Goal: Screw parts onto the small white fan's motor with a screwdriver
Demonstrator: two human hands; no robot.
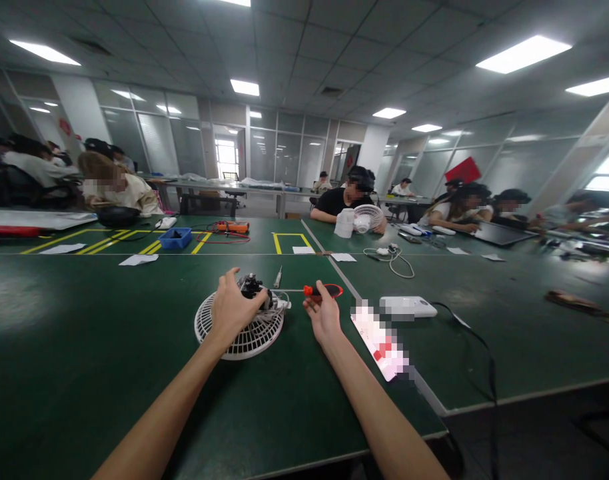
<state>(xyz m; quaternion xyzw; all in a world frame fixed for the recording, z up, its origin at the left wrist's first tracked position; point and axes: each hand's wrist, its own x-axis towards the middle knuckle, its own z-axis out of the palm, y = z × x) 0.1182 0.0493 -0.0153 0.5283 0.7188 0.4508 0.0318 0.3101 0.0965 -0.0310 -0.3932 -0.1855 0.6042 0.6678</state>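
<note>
A white fan grille (257,340) lies flat on the green table, with a black fan motor (252,285) and loose white wires on top. My left hand (232,307) curves round the motor from the near left, thumb and fingers on either side of it. In my right hand (325,319) is a screwdriver (334,290) with an orange and black handle, held between thumb and fingers. Its shaft points left toward the motor; where the tip ends I cannot make out. A small pale pointed tool (278,277) lies just behind the motor.
A lit phone (379,343) and a white power bank (407,307) with a black cable lie to the right. Farther back are a blue bin (175,238), an orange multimeter (233,227) and a white cable (402,263). Across the table a person (349,197) handles another white fan (367,219).
</note>
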